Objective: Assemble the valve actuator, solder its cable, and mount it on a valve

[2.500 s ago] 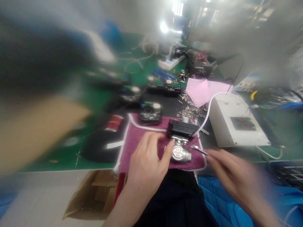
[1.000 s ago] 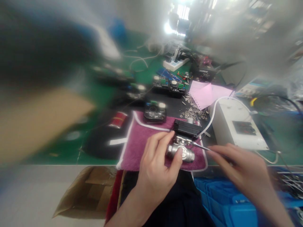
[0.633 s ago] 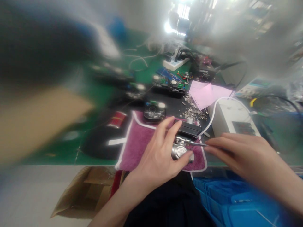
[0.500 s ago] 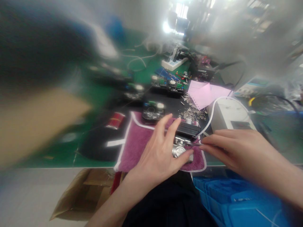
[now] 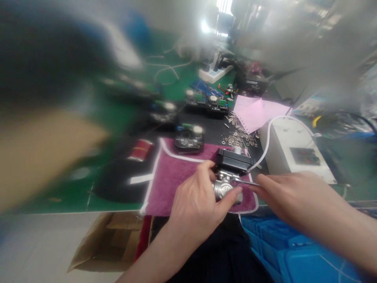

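Observation:
A motorised valve lies on the purple cloth [image 5: 173, 184]: a silver metal valve body [image 5: 222, 189] joined by a bracket to a black actuator box [image 5: 234, 160]. My left hand [image 5: 197, 200] is closed around the valve body, thumb on its near side and bent fingers by the actuator's left end. My right hand [image 5: 282, 192] pinches a thin metal wrench [image 5: 246, 182]. The wrench's far end meets the bracket between body and box; the exact contact is too small to make out. A white cable [image 5: 266, 137] runs from the actuator.
Loose rings [image 5: 235, 139] and small pins lie behind the cloth, near pink paper [image 5: 256, 112]. A white box [image 5: 294, 145] stands at right. A round black module [image 5: 188, 137] sits at the cloth's back edge. Blue crates [image 5: 294, 247] and a cardboard box [image 5: 108, 239] are below the table edge.
My left fingers, stretched over the actuator before, have curled down to the valve's left side, uncovering the black box. The wrench's handle end has swung slightly toward me with my right hand.

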`<state>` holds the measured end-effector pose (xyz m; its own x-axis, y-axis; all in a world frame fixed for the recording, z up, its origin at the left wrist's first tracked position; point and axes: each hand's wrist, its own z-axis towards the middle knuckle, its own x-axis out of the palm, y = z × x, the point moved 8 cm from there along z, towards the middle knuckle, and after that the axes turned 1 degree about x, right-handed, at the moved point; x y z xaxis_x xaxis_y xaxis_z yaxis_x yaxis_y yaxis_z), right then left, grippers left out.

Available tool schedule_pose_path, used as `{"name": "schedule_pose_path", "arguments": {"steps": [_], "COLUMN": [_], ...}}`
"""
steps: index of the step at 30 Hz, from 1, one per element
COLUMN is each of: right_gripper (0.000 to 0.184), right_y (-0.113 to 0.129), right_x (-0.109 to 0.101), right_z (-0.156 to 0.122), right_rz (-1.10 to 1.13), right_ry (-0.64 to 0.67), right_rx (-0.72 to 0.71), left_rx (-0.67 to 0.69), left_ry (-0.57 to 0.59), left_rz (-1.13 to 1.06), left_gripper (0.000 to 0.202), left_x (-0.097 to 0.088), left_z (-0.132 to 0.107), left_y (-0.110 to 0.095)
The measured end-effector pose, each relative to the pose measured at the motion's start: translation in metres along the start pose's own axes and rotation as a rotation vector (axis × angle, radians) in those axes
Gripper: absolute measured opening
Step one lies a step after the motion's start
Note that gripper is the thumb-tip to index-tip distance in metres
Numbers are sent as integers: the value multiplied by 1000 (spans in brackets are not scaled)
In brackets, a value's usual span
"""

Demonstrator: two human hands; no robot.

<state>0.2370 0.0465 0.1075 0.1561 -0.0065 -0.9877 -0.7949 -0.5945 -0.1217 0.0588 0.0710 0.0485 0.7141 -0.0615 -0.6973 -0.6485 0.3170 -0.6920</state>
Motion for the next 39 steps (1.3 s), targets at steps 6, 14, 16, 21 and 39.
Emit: {"name": "schedule_pose_path", "arguments": {"steps": [6,14,16,21,39], "right_gripper": [16,24,27,34,18], "right_y": [3,8,6,3,3], "right_x": [-2,-6,-6,-5,50], "right_z": [-9,-11,-12,-12,-25], "right_rz": [28,98,133,185,397], "right_ry": [-102,-211,-225,-285,-459], "right_rx": [4,17,25,89,192], "left_rx": [77,126,118,100,90], "left_ry": [-167,10,3,59,49], "left_rz": [-5,-525,-625,-710,-698], "left_gripper": [83,12,9,6,11], "left_x": [-22,9,11,15,15], "left_z": [40,72,70,69,72], "left_y": [-14,-21,-19,-18,-12]}}
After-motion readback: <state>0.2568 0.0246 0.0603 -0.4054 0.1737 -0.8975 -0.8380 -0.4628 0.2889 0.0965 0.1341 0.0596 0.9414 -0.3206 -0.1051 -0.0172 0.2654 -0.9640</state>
